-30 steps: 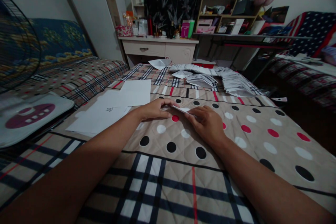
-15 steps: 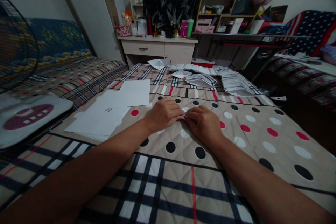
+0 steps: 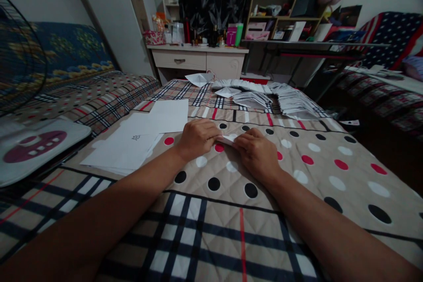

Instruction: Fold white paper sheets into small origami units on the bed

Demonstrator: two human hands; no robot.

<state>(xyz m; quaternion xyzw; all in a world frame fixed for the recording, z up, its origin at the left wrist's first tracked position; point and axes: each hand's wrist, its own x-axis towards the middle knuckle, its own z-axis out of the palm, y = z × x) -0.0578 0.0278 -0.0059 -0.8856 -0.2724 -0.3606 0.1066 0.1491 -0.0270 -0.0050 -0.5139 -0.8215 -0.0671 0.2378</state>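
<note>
The biggest thing in view is the quilted bed cover [image 3: 211, 229], with checks and coloured dots, and all the work lies on it. At the far end of the cover there is a wide heap of folded white papers [image 3: 264, 97], many pieces lying in overlapping rows, so I judge that a large part of the folding is already done. On the left side, near the person, lies a loose stack of flat white sheets [image 3: 132, 145] that are not folded, so some work is left; how many sheets are in it I cannot tell. Between these two, in the middle of the cover, the left hand [image 3: 196, 139] and the right hand [image 3: 257, 154] meet close together over a small folded paper [image 3: 226, 139]. This paper rests on the cover, and only a narrow white strip of it shows between the hands. The left hand is curled nearly closed and presses down on one end, and the right hand holds the other end with bent fingers, thumb side towards the paper. It seems to me that this piece is about halfway through its folds, because it is already narrow but does not yet lie with the heap.
</note>
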